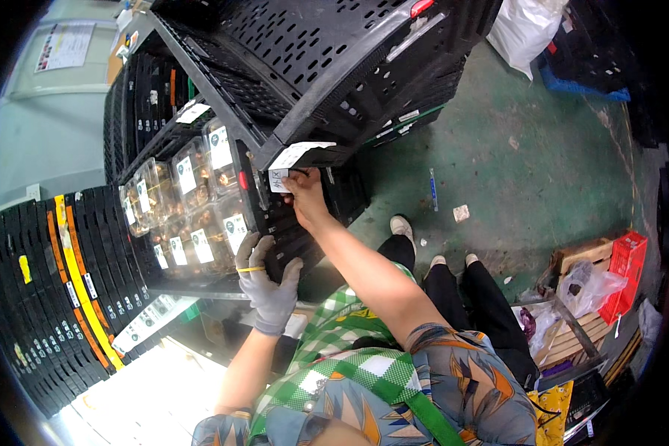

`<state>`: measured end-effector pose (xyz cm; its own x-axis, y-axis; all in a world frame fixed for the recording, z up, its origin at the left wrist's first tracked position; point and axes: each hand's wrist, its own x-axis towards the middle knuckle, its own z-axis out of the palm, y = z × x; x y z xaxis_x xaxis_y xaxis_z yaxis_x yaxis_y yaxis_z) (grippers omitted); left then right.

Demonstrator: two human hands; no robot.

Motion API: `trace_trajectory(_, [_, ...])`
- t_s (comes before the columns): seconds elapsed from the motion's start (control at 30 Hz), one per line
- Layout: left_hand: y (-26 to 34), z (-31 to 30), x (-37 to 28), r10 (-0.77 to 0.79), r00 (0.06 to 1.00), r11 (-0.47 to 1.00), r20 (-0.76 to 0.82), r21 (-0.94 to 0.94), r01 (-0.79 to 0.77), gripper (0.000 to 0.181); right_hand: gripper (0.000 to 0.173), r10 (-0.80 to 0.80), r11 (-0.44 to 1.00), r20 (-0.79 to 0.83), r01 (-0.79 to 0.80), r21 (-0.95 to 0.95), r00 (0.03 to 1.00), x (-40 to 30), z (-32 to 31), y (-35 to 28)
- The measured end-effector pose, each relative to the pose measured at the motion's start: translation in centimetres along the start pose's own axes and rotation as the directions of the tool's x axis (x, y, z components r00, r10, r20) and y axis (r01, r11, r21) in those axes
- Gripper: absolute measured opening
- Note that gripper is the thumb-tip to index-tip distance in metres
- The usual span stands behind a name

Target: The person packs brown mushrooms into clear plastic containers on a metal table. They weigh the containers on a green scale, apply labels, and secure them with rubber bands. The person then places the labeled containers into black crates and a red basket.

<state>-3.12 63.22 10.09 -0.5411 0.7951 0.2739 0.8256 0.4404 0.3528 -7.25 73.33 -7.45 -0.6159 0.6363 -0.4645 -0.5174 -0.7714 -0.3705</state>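
Observation:
My left hand (270, 281), in a pale glove with a yellow rubber band, has its fingers spread at the rim of a black plastic crate, close to labelled clear plastic boxes (200, 245) of brown food. Nothing shows in its grip. My bare right hand (308, 198) pinches a small white card (279, 181) bearing writing, against the crate's outer side. Just above that hand, a white paper label (301, 153) is stuck to the corner of an empty black perforated crate (323, 106), which stands tilted in the view over the filled one.
Stacked black crates (95, 279) stand at left, beside a strip of labels (153, 323). A red crate (624, 276) and wooden crate lie at lower right. Another person's legs (449, 295) are close on my right. A white bag (524, 33) is at upper right.

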Motion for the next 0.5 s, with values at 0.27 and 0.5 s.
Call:
trace_trajectory(0.27, [0.0,-0.1,0.0,-0.004,1.0,0.999,-0.002,-0.049,0.003,0.051,0.042,-0.022,0.996,-0.002,0.022,-0.081,1.0,0.6,-0.1,-0.1])
trace_trajectory(0.5, [0.1,-0.1,0.2,0.015,1.0,0.999,-0.004,-0.034,-0.015,0.05,0.042,-0.028,0.997,0.065,0.023,0.07,0.998,1.1,-0.9,-0.3])
